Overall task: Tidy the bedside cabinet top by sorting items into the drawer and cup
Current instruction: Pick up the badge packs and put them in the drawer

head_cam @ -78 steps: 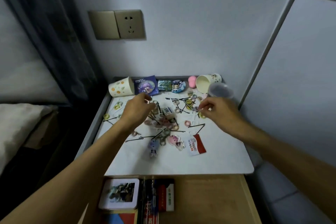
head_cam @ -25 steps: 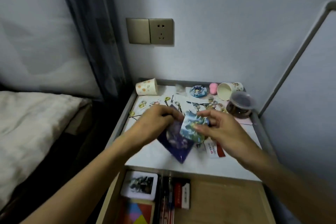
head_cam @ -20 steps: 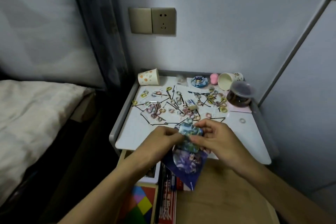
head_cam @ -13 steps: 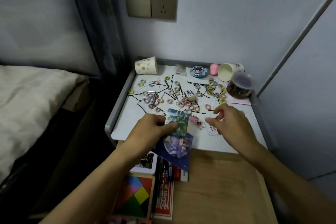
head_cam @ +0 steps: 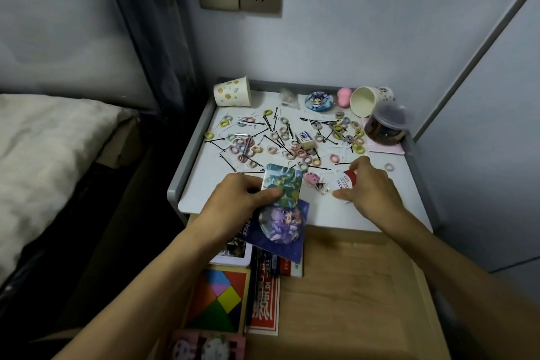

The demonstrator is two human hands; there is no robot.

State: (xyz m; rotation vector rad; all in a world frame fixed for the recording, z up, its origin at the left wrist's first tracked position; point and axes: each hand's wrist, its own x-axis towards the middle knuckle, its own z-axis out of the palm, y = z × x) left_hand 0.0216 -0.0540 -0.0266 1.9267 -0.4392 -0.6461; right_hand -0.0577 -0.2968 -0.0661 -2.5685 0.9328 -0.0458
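My left hand [head_cam: 238, 197] grips a green picture card [head_cam: 283, 185] stacked on a purple badge card [head_cam: 282, 225], held over the front edge of the white cabinet top [head_cam: 204, 184]. My right hand [head_cam: 369, 188] rests on the top and pinches a red-and-white tag [head_cam: 344, 183]. A small pink keychain figure [head_cam: 314, 180] lies between the hands. Several hair ties [head_cam: 292, 146] and black hairpins [head_cam: 263, 133] are scattered over the top. Two paper cups lie on their sides at the back, one at the left [head_cam: 232, 92] and one at the right [head_cam: 369, 99]. The open wooden drawer [head_cam: 350, 286] is below.
The drawer holds a colour tangram [head_cam: 217, 301], a red booklet [head_cam: 264, 301] and a white photo box [head_cam: 233, 251]. A round blue badge [head_cam: 318, 101], a pink sponge [head_cam: 344, 98] and a lidded jar [head_cam: 385, 126] stand at the back. A bed [head_cam: 43, 155] lies left.
My left hand carried the two cards from the back of the top toward the drawer edge. My right hand let go of the cards and moved right onto the red-and-white tag.
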